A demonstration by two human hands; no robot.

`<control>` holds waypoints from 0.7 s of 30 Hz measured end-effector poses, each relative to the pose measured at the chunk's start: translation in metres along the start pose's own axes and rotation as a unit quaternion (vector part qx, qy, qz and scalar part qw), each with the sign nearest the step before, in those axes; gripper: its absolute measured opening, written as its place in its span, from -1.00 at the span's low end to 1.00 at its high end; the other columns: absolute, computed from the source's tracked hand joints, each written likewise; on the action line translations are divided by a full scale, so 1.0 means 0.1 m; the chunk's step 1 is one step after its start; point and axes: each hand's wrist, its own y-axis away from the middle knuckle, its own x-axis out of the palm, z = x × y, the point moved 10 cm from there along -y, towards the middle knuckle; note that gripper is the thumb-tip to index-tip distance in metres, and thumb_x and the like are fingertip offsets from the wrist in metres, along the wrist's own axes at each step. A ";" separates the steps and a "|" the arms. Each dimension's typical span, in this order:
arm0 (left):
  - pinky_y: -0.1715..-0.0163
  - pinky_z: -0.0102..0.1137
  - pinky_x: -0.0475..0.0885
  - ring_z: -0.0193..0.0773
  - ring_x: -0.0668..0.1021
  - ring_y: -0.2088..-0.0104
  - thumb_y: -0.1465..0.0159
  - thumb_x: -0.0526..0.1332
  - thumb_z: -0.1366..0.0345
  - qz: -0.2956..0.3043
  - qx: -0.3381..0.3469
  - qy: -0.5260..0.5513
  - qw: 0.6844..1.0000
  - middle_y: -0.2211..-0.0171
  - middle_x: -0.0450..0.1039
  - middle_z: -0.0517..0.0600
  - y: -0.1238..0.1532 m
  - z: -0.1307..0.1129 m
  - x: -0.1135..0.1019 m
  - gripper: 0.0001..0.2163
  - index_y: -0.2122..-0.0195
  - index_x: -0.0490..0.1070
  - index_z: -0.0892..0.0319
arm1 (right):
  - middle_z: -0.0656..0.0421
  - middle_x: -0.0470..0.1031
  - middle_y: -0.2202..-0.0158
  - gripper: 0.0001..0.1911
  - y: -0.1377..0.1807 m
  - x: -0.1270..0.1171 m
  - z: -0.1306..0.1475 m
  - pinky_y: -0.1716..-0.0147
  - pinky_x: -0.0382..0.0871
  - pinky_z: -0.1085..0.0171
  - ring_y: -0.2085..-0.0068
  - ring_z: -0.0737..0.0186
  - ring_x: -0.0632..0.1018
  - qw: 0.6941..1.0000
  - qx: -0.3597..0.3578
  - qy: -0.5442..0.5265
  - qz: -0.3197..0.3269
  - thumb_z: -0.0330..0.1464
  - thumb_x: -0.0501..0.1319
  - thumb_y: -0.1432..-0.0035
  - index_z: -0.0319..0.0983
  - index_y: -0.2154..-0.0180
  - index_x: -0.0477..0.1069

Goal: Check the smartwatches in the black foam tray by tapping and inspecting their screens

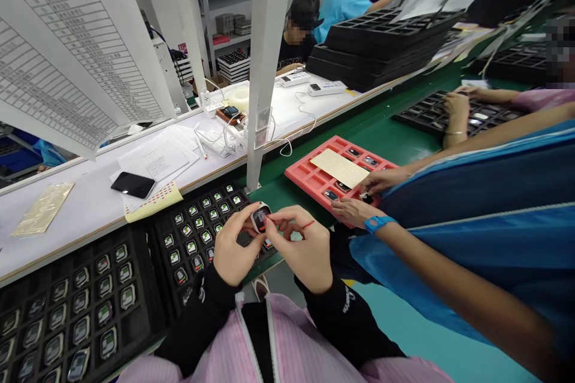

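Both my hands hold a small square smartwatch body (pixel 260 218) with a dark lit screen, pinched at its edges. My left hand (pixel 236 248) grips one side and my right hand (pixel 300 245), with a red thread at the wrist, grips the other. Just below my hands lies a black tray (pixel 157 233) of several watches in rows, partly hidden by my fingers. A second black tray (pixel 144 287) of larger watches sits to the left. A co-worker's hands reach into a red tray (pixel 305 173) close to my right hand.
A green conveyor belt (pixel 359 131) runs beside a white bench (pixel 90 233) holding papers, a black phone and charging cables. A white post (pixel 260 102) stands between the bench and belt. Stacked black trays (pixel 377 54) rise behind, and a co-worker's arms cross the right side.
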 end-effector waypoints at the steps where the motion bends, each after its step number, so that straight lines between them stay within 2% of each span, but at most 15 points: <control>1: 0.24 -0.45 0.50 -0.39 0.53 0.37 -0.15 0.30 0.49 0.000 0.003 -0.004 1.000 0.20 0.47 -0.06 0.00 0.00 0.00 -0.52 -0.09 0.39 -0.01 | 0.25 0.41 0.45 -0.96 0.00 0.01 0.00 0.59 0.26 0.40 0.56 0.46 0.33 1.000 0.001 0.004 0.002 -0.44 0.24 -0.12 -0.22 0.39 0.41; 6: 0.22 -0.45 0.51 -0.38 0.54 0.34 -0.14 0.32 0.48 0.002 0.006 -0.009 1.000 0.15 0.49 -0.06 0.01 0.01 0.01 -0.52 -0.08 0.40 -0.03 | 0.25 0.36 0.46 -0.98 -0.03 -0.01 -0.07 0.58 0.27 0.41 0.53 0.43 0.35 1.000 0.016 0.007 -0.001 -0.45 0.22 -0.11 -0.22 0.37 0.40; 10: 0.24 -0.45 0.52 -0.37 0.55 0.34 -0.14 0.34 0.45 0.008 -0.010 0.007 1.000 0.14 0.50 -0.07 0.02 0.07 0.02 -0.53 -0.07 0.40 -0.05 | 0.25 0.33 0.44 -0.93 -0.04 -0.05 -0.22 0.57 0.31 0.43 0.47 0.40 0.39 0.997 0.069 -0.021 -0.006 -0.39 0.21 -0.15 -0.21 0.27 0.40; 16: 0.23 -0.44 0.52 -0.36 0.55 0.33 -0.12 0.35 0.44 0.020 -0.036 0.006 0.999 0.15 0.52 -0.06 0.06 0.12 0.04 -0.53 -0.06 0.41 -0.03 | 0.24 0.31 0.40 -0.74 -0.03 0.07 -0.33 0.60 0.26 0.43 0.47 0.39 0.37 0.992 0.102 -0.040 0.055 -0.30 0.23 -0.14 -0.21 0.11 0.37; 19: 0.29 -0.47 0.51 -0.37 0.54 0.35 -0.11 0.37 0.40 0.028 -0.073 0.026 0.997 0.19 0.52 -0.07 0.08 0.29 0.01 -0.53 -0.06 0.41 0.00 | 0.24 0.30 0.42 -0.77 -0.01 -0.01 -0.47 0.57 0.26 0.41 0.47 0.38 0.36 0.992 0.118 -0.025 0.045 -0.29 0.17 -0.20 -0.22 0.11 0.37; 21: 0.34 -0.48 0.49 -0.37 0.53 0.37 -0.09 0.37 0.37 0.020 -0.105 0.032 0.994 0.24 0.52 -0.07 0.11 0.56 -0.05 -0.53 -0.05 0.41 0.04 | 0.24 0.30 0.43 -0.78 0.02 -0.10 -0.62 0.56 0.25 0.41 0.47 0.37 0.36 0.990 0.139 -0.013 0.030 -0.28 0.13 -0.22 -0.22 0.12 0.38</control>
